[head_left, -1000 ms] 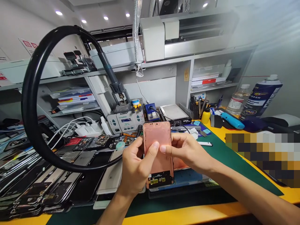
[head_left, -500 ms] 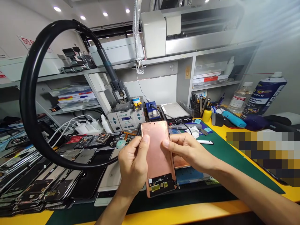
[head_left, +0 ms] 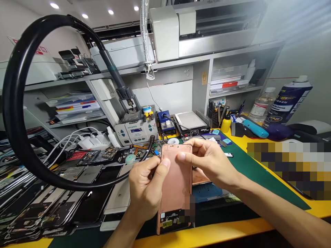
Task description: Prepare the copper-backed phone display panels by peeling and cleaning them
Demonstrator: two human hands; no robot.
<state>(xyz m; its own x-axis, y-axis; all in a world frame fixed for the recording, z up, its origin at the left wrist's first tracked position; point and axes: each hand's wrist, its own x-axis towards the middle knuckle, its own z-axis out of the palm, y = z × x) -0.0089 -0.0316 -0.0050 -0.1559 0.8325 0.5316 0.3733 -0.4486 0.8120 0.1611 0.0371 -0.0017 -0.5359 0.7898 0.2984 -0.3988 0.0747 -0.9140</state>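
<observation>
On a yellow bench (head_left: 219,226) spreads a green mat (head_left: 263,182), and above its near part a copper-coloured panel (head_left: 173,182) is gripped in both hands, the left hand (head_left: 146,184) pinching its left edge and the right hand (head_left: 208,158) its upper right, each with a thumb on the face. Phone parts (head_left: 62,199) crowd the mat's left side, a grey control unit (head_left: 136,132) stands beyond it, and a blue spray can (head_left: 287,103) stands past its right edge.
</observation>
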